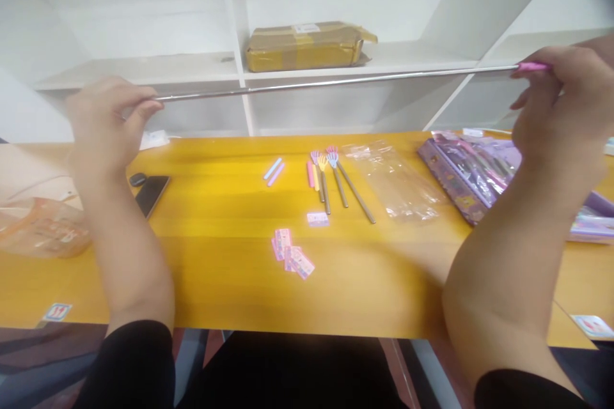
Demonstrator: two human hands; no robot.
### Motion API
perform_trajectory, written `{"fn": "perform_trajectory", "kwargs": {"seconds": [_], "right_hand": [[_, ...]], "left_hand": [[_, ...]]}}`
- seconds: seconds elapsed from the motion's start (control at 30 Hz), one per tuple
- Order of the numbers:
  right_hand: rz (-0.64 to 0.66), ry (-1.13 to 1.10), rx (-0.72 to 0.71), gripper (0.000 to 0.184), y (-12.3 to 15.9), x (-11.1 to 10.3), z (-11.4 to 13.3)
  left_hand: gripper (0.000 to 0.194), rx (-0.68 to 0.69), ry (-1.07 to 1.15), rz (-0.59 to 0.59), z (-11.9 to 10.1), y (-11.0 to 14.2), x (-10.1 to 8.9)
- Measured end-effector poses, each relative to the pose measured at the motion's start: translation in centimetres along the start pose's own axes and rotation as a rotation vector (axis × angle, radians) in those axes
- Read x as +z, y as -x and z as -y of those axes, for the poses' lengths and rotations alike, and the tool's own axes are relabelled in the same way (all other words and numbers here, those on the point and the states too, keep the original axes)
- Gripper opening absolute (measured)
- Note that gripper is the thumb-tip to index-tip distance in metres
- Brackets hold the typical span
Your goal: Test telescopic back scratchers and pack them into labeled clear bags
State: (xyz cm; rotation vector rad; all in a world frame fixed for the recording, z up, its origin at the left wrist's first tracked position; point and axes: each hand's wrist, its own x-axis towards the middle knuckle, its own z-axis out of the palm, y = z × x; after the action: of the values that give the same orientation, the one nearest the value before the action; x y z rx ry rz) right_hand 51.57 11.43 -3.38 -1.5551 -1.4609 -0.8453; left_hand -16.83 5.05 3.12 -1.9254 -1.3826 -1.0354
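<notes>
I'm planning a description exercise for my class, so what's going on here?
A person is holding a thin metal rod stretched nearly level above the table. The left grip pinches its bare end; the right grip closes around the pink end. Below lie four small hand-headed sticks, short coloured pieces, printed cards and a clear plastic bag, with a purple box to the right.

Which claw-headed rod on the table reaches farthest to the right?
The pink-headed rod: its bare end lies right of the purple-headed rod, yellow-headed rod and blue-headed rod.
</notes>
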Motion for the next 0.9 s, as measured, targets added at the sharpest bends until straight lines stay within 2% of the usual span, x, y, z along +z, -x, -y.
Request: {"fn": "perform_trajectory", "kwargs": {"seconds": [0.1,0.2,0.3,0.4,0.53,0.63,0.7,0.9], "right_hand": [[0.015,-0.005,0.049,0.032,-0.3,-1.7,2.2],[0.033,-0.118,0.022,0.034,-0.2,-3.6,3.7],[0.040,-0.190,0.010,0.037,0.2,-4.8,4.3],[0.030,-0.247,-0.036,0.039,0.5,-5.2,4.4],[0.137,-0.265,0.000,0.038,0.1,-4.7,4.8],[0.242,-0.112,0.134,0.035,-0.7,-3.5,5.3],[0.268,-0.013,0.159,0.035,-1.0,-2.5,5.4],[0.284,-0.015,0.029,0.039,-0.4,-1.2,5.2]], "left_hand": [[0.058,-0.039,-0.031,0.033,-1.0,0.2,-0.5],[0.058,-0.024,-0.050,0.040,-1.4,0.4,-0.9],[0.060,-0.008,-0.068,0.037,-1.7,0.4,-1.2],[0.063,-0.048,-0.093,0.074,-2.2,0.3,-1.5],[0.065,-0.111,-0.105,0.115,-2.3,0.2,-1.6],[0.060,-0.097,-0.048,0.079,-1.7,0.2,-1.3],[0.056,-0.072,-0.012,0.050,-1.3,0.2,-1.1],[0.050,-0.049,-0.011,0.013,-0.4,0.4,-0.9]]}}
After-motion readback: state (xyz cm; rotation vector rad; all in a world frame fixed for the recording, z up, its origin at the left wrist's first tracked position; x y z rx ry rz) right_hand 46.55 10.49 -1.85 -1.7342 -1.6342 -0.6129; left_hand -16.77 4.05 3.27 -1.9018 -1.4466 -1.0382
